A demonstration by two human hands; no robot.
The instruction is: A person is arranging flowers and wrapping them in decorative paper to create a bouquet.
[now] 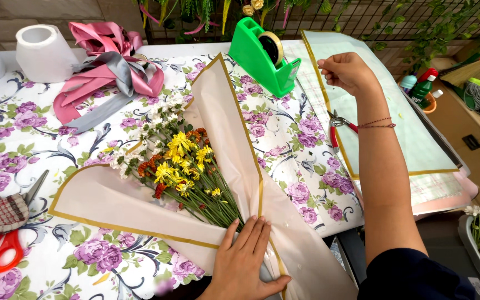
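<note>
The left hand (248, 258) is laid flat, fingers spread, pressing the gathered waist of one cream, gold-edged wrapping sheet (226, 119) on the floral tablecloth (23, 139). One bouquet of yellow, orange and white flowers (176, 161) with green stems is cradled in the matte folds. The right hand (346, 71) is raised beside one green plastic tape dispenser (263, 53), fingertips pinched together; what is pinched cannot be told. Further flat sheets (412, 133), one pair of red-handled snips (337, 126) and pink-grey ribbon (109, 69) are seen around.
</note>
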